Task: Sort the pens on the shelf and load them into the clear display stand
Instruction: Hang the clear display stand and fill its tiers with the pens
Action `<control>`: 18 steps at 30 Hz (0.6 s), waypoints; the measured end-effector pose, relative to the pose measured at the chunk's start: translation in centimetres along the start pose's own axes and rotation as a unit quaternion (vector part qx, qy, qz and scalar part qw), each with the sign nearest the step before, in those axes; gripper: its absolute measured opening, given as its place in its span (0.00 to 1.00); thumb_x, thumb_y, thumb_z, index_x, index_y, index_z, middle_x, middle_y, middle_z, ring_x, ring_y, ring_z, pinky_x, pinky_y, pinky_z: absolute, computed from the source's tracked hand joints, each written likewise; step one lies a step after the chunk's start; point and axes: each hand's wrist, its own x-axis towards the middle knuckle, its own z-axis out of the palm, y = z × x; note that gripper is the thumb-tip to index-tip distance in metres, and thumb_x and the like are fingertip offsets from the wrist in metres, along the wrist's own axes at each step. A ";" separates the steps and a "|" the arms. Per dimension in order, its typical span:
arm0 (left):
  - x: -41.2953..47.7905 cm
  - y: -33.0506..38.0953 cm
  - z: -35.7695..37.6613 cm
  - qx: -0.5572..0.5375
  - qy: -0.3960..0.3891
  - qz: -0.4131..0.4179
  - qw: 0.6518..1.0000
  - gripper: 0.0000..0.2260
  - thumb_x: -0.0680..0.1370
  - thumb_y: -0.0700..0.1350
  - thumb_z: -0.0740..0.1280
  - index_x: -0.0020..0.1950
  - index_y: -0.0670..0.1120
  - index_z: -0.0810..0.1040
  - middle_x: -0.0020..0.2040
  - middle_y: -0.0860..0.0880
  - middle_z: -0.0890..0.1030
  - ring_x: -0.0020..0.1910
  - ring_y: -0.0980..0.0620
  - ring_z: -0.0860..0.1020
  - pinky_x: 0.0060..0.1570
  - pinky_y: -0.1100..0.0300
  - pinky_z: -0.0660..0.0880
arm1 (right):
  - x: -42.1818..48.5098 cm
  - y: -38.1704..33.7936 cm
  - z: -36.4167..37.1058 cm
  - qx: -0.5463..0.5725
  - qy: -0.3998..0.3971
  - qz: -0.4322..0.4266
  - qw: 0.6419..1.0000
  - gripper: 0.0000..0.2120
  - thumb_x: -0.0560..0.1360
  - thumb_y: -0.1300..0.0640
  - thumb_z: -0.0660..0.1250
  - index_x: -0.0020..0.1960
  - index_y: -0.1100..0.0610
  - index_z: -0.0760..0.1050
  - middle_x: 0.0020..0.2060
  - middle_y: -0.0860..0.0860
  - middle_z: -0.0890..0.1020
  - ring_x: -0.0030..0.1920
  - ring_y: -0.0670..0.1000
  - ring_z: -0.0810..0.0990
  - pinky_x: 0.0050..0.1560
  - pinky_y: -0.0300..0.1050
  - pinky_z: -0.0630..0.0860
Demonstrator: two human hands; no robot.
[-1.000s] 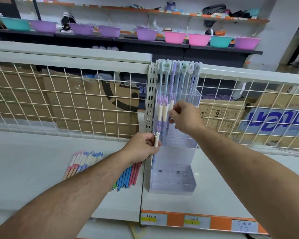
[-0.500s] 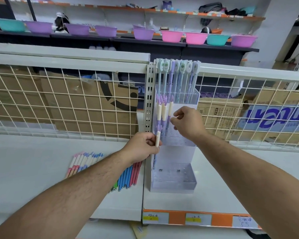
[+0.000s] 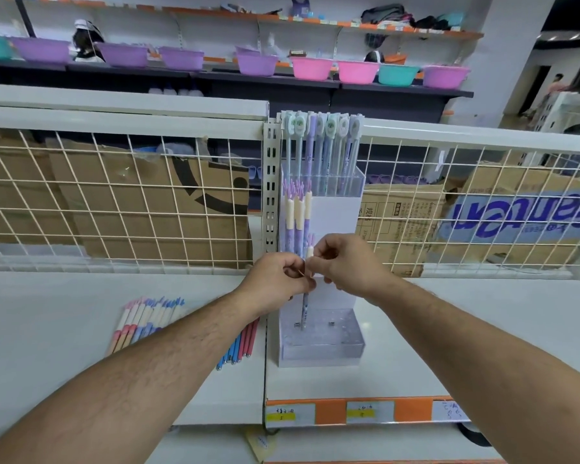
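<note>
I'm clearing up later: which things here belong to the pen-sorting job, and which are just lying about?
Job: clear display stand, pens standing in it, pen gripped by left hand and right hand, loose pens.
Lying about: plastic basins, cardboard boxes, price labels.

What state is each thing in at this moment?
clear display stand, upright on the shelf, partly loaded.
pen, upright, tip down at the stand's lowest tier.
left hand, grips the pen's middle.
right hand, pinches the pen's upper end.
top-tier pens, standing in a row.
middle-tier pens, standing at the left.
loose pens, lying flat on the shelf.
</note>
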 end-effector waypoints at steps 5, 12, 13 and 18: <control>-0.1 -0.8 -0.8 0.121 -0.026 0.022 0.992 0.08 0.71 0.46 0.77 0.48 0.52 0.83 0.44 0.55 0.83 0.44 0.58 0.81 0.43 0.64 0.77 | 1.2 -1.3 -1.3 0.051 0.034 -0.003 0.998 0.04 0.78 0.61 0.68 0.45 0.60 0.74 0.37 0.55 0.86 0.34 0.51 0.87 0.26 0.43 0.74; -0.5 -2.8 -2.2 0.235 -0.016 0.020 0.972 0.06 0.74 0.45 0.72 0.49 0.54 0.81 0.44 0.58 0.80 0.44 0.61 0.78 0.45 0.64 0.77 | 3.8 -3.2 -2.9 0.088 0.157 -0.035 0.983 0.04 0.78 0.62 0.68 0.47 0.59 0.73 0.39 0.55 0.84 0.35 0.48 0.86 0.31 0.42 0.79; -0.5 -2.9 -2.2 0.243 -0.015 0.019 0.970 0.06 0.74 0.46 0.72 0.49 0.54 0.81 0.45 0.58 0.80 0.45 0.61 0.78 0.47 0.61 0.78 | 4.1 -3.4 -2.8 0.089 0.165 -0.037 0.981 0.04 0.78 0.62 0.68 0.47 0.58 0.73 0.39 0.55 0.84 0.35 0.47 0.86 0.31 0.42 0.79; -0.5 -3.3 -2.7 0.267 -0.006 0.027 0.963 0.04 0.74 0.47 0.71 0.48 0.54 0.81 0.45 0.60 0.79 0.46 0.60 0.78 0.49 0.58 0.79 | 4.8 -3.6 -2.3 0.051 0.192 -0.047 0.979 0.04 0.78 0.60 0.68 0.49 0.58 0.73 0.43 0.56 0.84 0.38 0.48 0.86 0.38 0.52 0.85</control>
